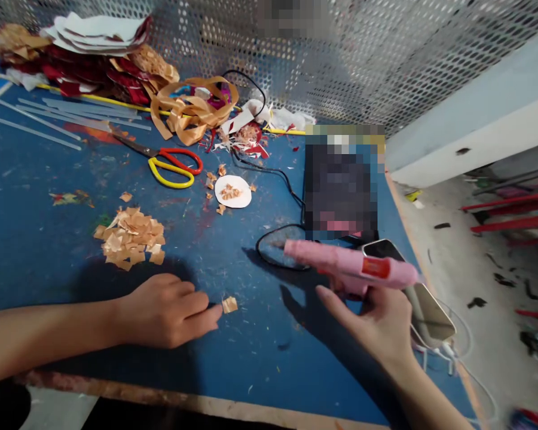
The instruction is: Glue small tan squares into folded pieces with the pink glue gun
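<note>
My right hand (379, 319) is wrapped round a pink hot glue gun (349, 260), held above the table with its nozzle towards the left. My left hand (174, 310) is closed near the table's front, its thumb and forefinger pinched at the edge of a small gold ribbon square (229, 304). Behind that hand lies a pile of gold ribbon squares (132, 236). Farther back is a white round disc (226, 202) with several crumpled gold bits on it and others around it.
Scissors (174, 167) with red and yellow handles lie beyond the pile. Clear glue sticks (72, 110), gold ribbon (188, 113) and stacked petal-like pieces (103, 36) line the back. A phone (430, 316) lies beneath the glue gun, near the right edge. Perforated metal (197, 36) borders the table.
</note>
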`<state>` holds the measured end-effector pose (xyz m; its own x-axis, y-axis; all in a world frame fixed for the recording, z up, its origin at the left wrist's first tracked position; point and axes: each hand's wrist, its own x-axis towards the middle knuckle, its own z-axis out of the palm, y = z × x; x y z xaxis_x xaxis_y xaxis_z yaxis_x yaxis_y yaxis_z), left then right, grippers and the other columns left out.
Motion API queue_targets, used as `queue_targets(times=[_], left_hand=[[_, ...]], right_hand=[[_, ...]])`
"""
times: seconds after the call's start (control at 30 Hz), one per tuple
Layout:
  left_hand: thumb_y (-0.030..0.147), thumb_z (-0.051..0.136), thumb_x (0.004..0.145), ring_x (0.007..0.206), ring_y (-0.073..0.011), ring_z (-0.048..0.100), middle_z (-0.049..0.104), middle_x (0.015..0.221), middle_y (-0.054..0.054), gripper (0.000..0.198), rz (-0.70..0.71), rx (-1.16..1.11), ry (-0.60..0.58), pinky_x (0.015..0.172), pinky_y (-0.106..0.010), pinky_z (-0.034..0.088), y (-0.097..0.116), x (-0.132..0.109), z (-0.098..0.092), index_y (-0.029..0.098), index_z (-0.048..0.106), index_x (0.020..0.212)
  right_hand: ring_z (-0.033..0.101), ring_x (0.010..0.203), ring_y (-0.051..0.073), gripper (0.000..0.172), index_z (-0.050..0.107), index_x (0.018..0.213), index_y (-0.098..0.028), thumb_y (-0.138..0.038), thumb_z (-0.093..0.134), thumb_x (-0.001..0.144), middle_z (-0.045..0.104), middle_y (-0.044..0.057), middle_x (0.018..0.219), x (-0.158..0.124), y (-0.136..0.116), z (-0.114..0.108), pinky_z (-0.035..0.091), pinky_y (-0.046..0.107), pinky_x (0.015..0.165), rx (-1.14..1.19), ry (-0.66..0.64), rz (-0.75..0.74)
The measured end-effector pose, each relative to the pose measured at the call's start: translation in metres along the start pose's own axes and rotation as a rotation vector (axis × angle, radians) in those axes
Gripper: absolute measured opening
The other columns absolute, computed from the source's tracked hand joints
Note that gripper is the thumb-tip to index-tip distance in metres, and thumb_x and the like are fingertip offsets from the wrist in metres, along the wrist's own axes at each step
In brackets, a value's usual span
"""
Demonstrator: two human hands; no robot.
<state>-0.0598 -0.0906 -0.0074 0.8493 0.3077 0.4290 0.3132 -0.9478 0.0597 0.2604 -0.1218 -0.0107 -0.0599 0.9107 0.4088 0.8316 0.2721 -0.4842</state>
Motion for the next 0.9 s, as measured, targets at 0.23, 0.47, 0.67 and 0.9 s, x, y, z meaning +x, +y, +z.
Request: queue_targets(times=[0.23, 0.47, 0.67, 0.9], left_hand=[[0.024, 0.051, 0.094, 0.047, -0.0108, 0.048, 0.051, 0.059, 0.006, 0.021, 0.086, -0.009, -0.122, 0.043, -0.030, 0.029, 0.002, -0.005, 0.005, 0.016, 0.064, 0.109], [0.019, 0.052, 0.091, 0.049, -0.0106, 0.048, 0.051, 0.060, 0.005, 0.023, 0.085, -0.008, -0.147, 0.043, -0.029, 0.030, 0.001, -0.005, 0.005, 0.017, 0.064, 0.110], [0.015, 0.050, 0.090, 0.049, -0.0111, 0.048, 0.050, 0.061, 0.004, 0.025, 0.082, -0.025, -0.162, 0.041, -0.030, 0.030, 0.002, -0.006, 0.006, 0.016, 0.064, 0.112], [0.015, 0.048, 0.092, 0.050, -0.0110, 0.049, 0.052, 0.061, 0.003, 0.026, 0.079, -0.035, -0.174, 0.043, -0.029, 0.031, 0.002, -0.007, 0.006, 0.015, 0.063, 0.112]], right_hand=[[0.048, 0.039, 0.013, 0.017, 0.051, 0.072, -0.024, -0.026, 0.065, 0.081, 0.054, -0.004, 0.052, -0.010, -0.018, 0.011, 0.038, 0.027, 0.040, 0.008, -0.037, -0.195], [0.043, 0.040, 0.012, 0.016, 0.049, 0.077, -0.025, -0.014, 0.061, 0.081, 0.051, -0.005, 0.054, -0.009, -0.028, 0.012, 0.037, 0.027, 0.043, 0.005, -0.107, -0.290], [0.046, 0.042, 0.013, 0.017, 0.050, 0.080, -0.025, -0.010, 0.058, 0.083, 0.050, -0.004, 0.055, -0.008, -0.030, 0.011, 0.038, 0.028, 0.043, 0.020, -0.144, -0.293], [0.048, 0.042, 0.013, 0.013, 0.049, 0.083, -0.025, -0.013, 0.053, 0.087, 0.051, -0.003, 0.056, -0.004, -0.031, 0.007, 0.039, 0.029, 0.042, 0.022, -0.192, -0.319]])
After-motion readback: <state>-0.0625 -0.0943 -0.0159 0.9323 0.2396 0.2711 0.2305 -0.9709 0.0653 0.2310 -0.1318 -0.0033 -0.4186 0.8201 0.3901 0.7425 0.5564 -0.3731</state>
